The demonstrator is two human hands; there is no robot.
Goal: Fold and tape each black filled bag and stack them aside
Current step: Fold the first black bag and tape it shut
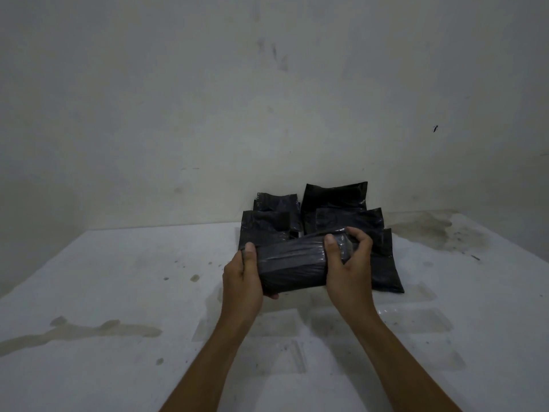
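Two hands in frame centre: left hand (242, 276), right hand (347, 266). One black bag (292, 264) held between them. Behind it, centre-right, about five more bags (335, 200) against the wall; overlap makes the exact count unclear.

Only the two forearms and the hands of the person were visible, and they entered the picture from the bottom edge. Both forearms were bare up to the edge of the picture; no sleeve, watch, bracelet or glove was seen on them. The bare left hand (242, 278) had short, plain nails, and its thumb nail was clearly shown. The bare right hand (346, 263) also had short nails, and no ring was seen on its fingers (361, 239). The forearms were slim, and a little fine hair was perhaps on them, but the dim light made this hard to tell. No marks or tattoos were seen on them.
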